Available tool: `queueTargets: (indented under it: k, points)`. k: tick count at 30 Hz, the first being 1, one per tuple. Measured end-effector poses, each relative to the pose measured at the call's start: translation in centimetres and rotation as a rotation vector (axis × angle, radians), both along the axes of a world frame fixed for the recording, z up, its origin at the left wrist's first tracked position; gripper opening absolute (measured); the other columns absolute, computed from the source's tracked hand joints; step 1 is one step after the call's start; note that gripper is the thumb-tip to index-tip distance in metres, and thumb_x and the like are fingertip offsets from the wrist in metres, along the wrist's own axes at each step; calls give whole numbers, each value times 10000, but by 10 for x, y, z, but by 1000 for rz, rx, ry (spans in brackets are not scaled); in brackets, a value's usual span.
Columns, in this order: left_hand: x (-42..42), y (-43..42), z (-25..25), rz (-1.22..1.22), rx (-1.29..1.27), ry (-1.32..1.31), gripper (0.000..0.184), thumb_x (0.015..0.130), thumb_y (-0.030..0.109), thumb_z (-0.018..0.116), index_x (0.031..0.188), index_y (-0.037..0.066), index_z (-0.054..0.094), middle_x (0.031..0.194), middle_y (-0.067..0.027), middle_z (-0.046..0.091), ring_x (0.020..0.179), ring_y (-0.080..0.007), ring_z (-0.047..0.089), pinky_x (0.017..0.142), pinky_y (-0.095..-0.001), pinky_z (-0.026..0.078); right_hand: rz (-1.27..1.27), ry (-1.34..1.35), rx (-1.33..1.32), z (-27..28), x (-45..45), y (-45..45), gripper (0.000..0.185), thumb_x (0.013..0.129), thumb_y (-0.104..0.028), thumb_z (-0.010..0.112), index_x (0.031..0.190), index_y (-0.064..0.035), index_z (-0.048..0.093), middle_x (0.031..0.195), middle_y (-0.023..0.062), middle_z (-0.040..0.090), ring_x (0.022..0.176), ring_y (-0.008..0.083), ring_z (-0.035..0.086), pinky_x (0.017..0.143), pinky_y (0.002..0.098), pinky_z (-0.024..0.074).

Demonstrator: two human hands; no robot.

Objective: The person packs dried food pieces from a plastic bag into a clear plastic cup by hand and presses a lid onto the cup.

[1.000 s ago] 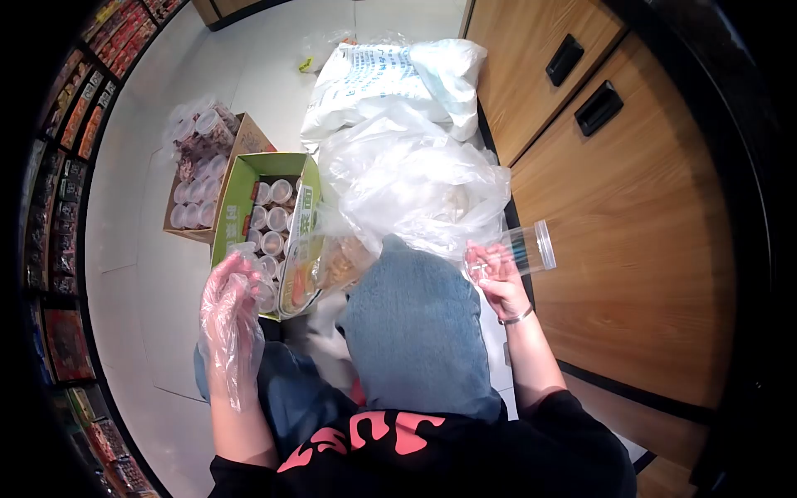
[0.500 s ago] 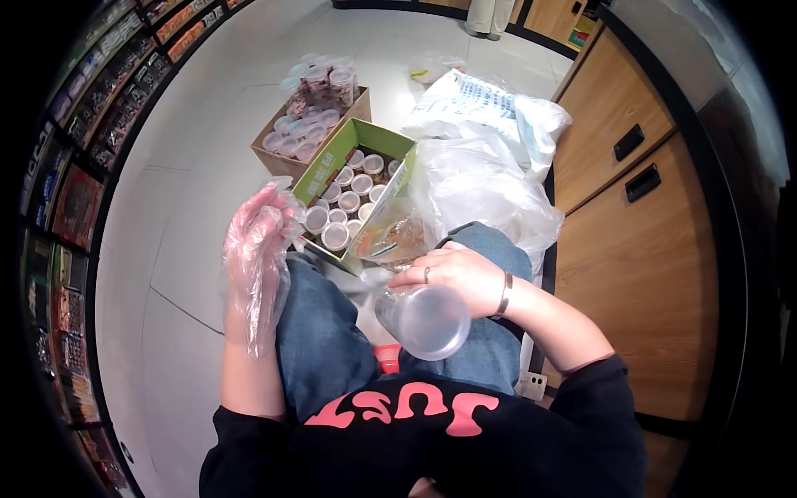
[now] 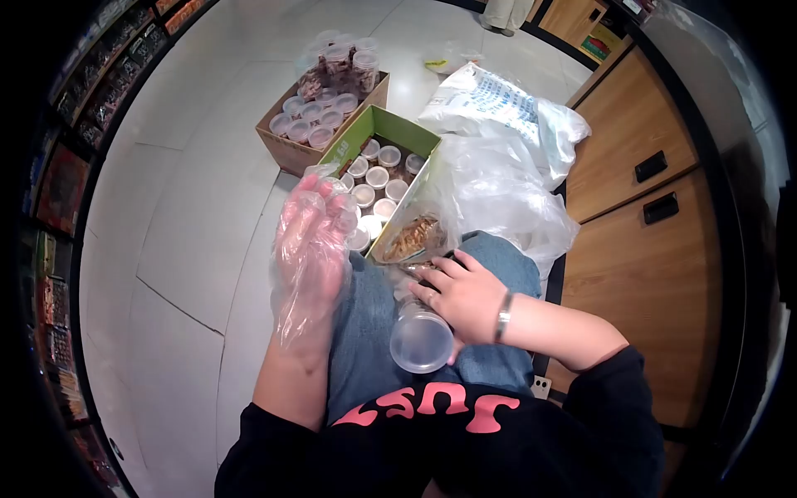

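Observation:
My left hand [image 3: 311,236], in a loose clear plastic glove, is raised palm up with fingers apart beside the green box [image 3: 332,152]; nothing shows in it. Over my lap, my right hand [image 3: 465,295] is bare and rests against a clear plastic jar [image 3: 422,340], whose round end faces me. Its thumb is partly hidden by the jar. The fingertips reach toward a clear bag of brown food [image 3: 415,238] at the box's near right side. Several lidded jars [image 3: 377,177] stand inside the green box.
A brown carton [image 3: 290,149] with more lidded jars is behind the green box. White plastic bags [image 3: 506,195] and a printed white sack [image 3: 490,100] lie to the right, beside wooden cabinets [image 3: 639,274]. Shelves [image 3: 62,187] line the left; a person's legs [image 3: 505,15] show at the back.
My right hand has come from the far right to over my lap with the jar, now closer to the food bag. My left hand has shifted right, nearer the green box. The view has turned.

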State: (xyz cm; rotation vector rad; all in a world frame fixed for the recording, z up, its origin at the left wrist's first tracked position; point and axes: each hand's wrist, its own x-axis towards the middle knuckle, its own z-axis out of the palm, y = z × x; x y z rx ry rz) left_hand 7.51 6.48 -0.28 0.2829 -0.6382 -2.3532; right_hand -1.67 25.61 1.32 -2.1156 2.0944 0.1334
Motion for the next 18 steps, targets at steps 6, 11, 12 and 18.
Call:
queueTargets:
  k: [6, 11, 12, 18]
  points:
    - [7, -7, -11, -78, 130, 145, 332, 821, 48, 479, 1139, -21, 411, 974, -119, 529, 887, -210, 520, 760, -295, 451, -195, -128, 17, 64, 46, 3, 762, 571, -486, 671, 1159, -56, 447, 823, 91, 450, 767, 192, 499, 620, 303, 442]
    - [9, -4, 0, 5, 171, 48, 315, 825, 36, 467, 1132, -20, 428, 981, -126, 547, 878, -215, 538, 751, -295, 468, -347, -20, 206, 52, 63, -2, 588, 630, -440, 625, 1095, -106, 491, 752, 51, 442, 725, 188, 496, 570, 327, 438]
    - [9, -4, -1, 8, 171, 48, 315, 825, 36, 467, 1132, -20, 428, 981, -126, 547, 878, -215, 538, 751, -295, 468, -143, 48, 60, 47, 57, 0, 555, 630, -412, 625, 1087, -125, 495, 812, 74, 460, 767, 214, 508, 586, 337, 453]
    - [14, -7, -6, -24, 150, 83, 314, 822, 16, 456, 1132, -24, 429, 981, -131, 548, 874, -217, 542, 756, -297, 467, 271, 52, -205, 58, 37, 1, 553, 620, -383, 632, 1120, -201, 476, 1095, 177, 426, 936, 333, 510, 688, 371, 483]
